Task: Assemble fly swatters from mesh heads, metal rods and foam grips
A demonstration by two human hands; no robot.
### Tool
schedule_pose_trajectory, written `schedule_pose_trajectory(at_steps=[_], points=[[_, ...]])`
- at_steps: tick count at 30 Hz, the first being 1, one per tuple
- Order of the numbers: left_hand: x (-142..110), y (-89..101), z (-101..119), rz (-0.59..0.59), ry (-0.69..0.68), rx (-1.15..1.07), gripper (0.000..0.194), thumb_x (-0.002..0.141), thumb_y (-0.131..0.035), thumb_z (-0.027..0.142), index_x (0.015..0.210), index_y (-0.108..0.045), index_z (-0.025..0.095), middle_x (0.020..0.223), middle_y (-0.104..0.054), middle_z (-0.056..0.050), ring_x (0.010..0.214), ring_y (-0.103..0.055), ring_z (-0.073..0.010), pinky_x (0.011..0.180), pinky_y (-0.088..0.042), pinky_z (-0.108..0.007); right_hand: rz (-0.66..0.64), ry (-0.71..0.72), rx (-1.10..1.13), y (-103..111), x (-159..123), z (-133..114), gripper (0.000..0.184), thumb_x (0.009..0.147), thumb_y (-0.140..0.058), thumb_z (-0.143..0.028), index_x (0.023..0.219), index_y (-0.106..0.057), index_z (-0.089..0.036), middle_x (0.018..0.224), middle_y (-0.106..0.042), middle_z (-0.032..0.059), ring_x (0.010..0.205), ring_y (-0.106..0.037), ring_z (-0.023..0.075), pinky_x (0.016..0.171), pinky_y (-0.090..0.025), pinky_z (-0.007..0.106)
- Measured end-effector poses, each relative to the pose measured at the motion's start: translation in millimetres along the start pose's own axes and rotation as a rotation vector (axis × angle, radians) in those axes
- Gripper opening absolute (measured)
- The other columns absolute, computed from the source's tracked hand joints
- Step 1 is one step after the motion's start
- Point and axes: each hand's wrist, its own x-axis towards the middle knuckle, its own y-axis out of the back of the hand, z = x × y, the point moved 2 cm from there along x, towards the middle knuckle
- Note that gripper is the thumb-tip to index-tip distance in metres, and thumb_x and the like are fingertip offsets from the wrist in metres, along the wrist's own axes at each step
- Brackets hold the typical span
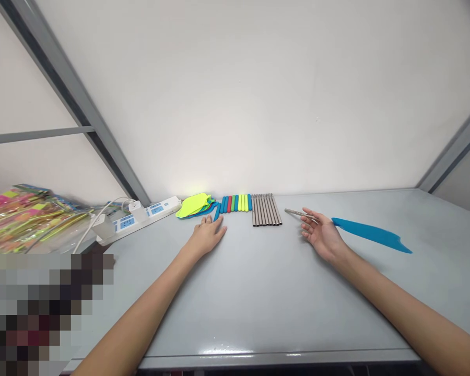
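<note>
My right hand (321, 237) holds a thin metal tube (293, 212) between thumb and fingers, above the table. A flat blue plastic swatter head (370, 235) extends to the right from behind this hand, its join with the tube hidden. My left hand (207, 236) rests on the table with fingers apart, its fingertips at the lower end of a tilted blue handle grip (218, 210). Beside that grip stands a row of coloured grips (235, 203) in blue, red, green and yellow. Several metal tubes (266, 210) lie side by side to the row's right.
Yellow swatter heads (196, 204) are stacked over blue and red ones left of the grips. A white power strip (141, 222) with chargers and a cable lies farther left, near bagged colourful items (31, 219). Grey frame posts (74, 94) and a white wall (258, 104) bound the table (258, 292).
</note>
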Motion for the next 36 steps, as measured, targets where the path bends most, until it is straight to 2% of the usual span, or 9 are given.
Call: schedule_pose_trajectory(at_steps=[4, 9, 13, 15, 18, 20, 23, 26, 36], points=[[2, -3.0, -4, -0.041, -0.018, 0.019, 0.055, 0.081, -0.017, 0.047, 0.128, -0.027, 0.019, 0.133, -0.029, -0.011, 0.123, -0.021, -0.0236, 0.092, -0.025, -0.039, -0.011, -0.062, -0.028, 1, 1, 3, 0.018, 0.072, -0.049, -0.025, 0.087, -0.057, -0.02, 0.078, -0.058, 0.0025, 0.054, -0.052, 0.0105, 0.041, -0.042, 0.022], [-13, 10.5, 5, -0.163, -0.023, 0.019, 0.057, 0.079, -0.021, 0.05, 0.125, -0.031, 0.018, 0.132, -0.031, -0.012, 0.121, -0.025, -0.0258, 0.089, -0.03, -0.038, -0.065, -0.071, -0.086, -1, 1, 4, 0.017, 0.071, -0.053, -0.024, 0.086, -0.057, -0.019, 0.083, -0.059, 0.004, 0.057, -0.054, 0.0117, 0.042, -0.043, 0.022], [-30, 24.5, 18, -0.238, -0.017, -0.029, 0.057, 0.078, -0.02, 0.054, 0.117, -0.043, 0.019, 0.118, -0.047, -0.012, 0.107, -0.044, -0.0264, 0.08, -0.037, -0.036, -0.111, -0.031, -0.119, -3, 2, 4, 0.017, 0.071, -0.053, -0.025, 0.086, -0.057, -0.018, 0.085, -0.059, 0.005, 0.06, -0.056, 0.0129, 0.045, -0.045, 0.022], [-37, 27.0, 25, -0.261, -0.039, -0.052, 0.057, 0.077, -0.02, 0.056, 0.113, -0.047, 0.021, 0.111, -0.053, -0.011, 0.102, -0.048, -0.0262, 0.077, -0.038, -0.036, -0.141, -0.013, -0.132, -4, 3, 4, 0.017, 0.072, -0.053, -0.025, 0.087, -0.056, -0.018, 0.084, -0.059, 0.0052, 0.062, -0.056, 0.0133, 0.047, -0.046, 0.023], [-42, 21.9, 36, -0.241, -0.125, -0.083, 0.055, 0.077, -0.02, 0.055, 0.11, -0.049, 0.022, 0.114, -0.051, -0.01, 0.106, -0.045, -0.0255, 0.079, -0.037, -0.035, -0.188, 0.01, -0.154, -4, 4, 6, 0.019, 0.072, -0.053, -0.026, 0.09, -0.055, -0.019, 0.083, -0.059, 0.0051, 0.062, -0.056, 0.0137, 0.048, -0.046, 0.024], [-44, 14.5, 47, -0.18, -0.195, -0.058, 0.053, 0.079, -0.022, 0.052, 0.112, -0.046, 0.019, 0.119, -0.046, -0.011, 0.114, -0.036, -0.0256, 0.084, -0.034, -0.035, -0.21, 0.021, -0.167, -4, 6, 7, 0.021, 0.072, -0.054, -0.028, 0.092, -0.055, -0.019, 0.084, -0.059, 0.0051, 0.063, -0.056, 0.0138, 0.048, -0.046, 0.024], [-47, 3.6, 60, -0.09, -0.127, 0.058, 0.056, 0.081, -0.027, 0.044, 0.121, -0.036, 0.007, 0.125, -0.037, -0.02, 0.12, -0.027, -0.0292, 0.089, -0.029, -0.04, -0.235, 0.039, -0.179, -5, 7, 9, 0.023, 0.072, -0.055, -0.03, 0.093, -0.054, -0.02, 0.085, -0.06, 0.0051, 0.064, -0.056, 0.0137, 0.049, -0.047, 0.024], [-51, -1.3, 68, -0.094, -0.117, 0.101, 0.058, 0.082, -0.024, 0.042, 0.125, -0.03, 0.003, 0.128, -0.032, -0.024, 0.121, -0.024, -0.0304, 0.091, -0.026, -0.041, -0.263, 0.05, -0.189, -6, 7, 11, 0.025, 0.072, -0.055, -0.031, 0.095, -0.054, -0.02, 0.086, -0.06, 0.0053, 0.065, -0.056, 0.0137, 0.049, -0.047, 0.024], [-61, 6.2, 73, -0.114, -0.162, 0.086, 0.059, 0.079, -0.028, 0.046, 0.121, -0.038, 0.005, 0.118, -0.046, -0.021, 0.118, -0.031, -0.0304, 0.088, -0.03, -0.042, -0.332, 0.097, -0.176, -12, 10, 15, 0.027, 0.074, -0.054, -0.033, 0.098, -0.054, -0.021, 0.088, -0.059, 0.0052, 0.069, -0.057, 0.0145, 0.056, -0.048, 0.025]])
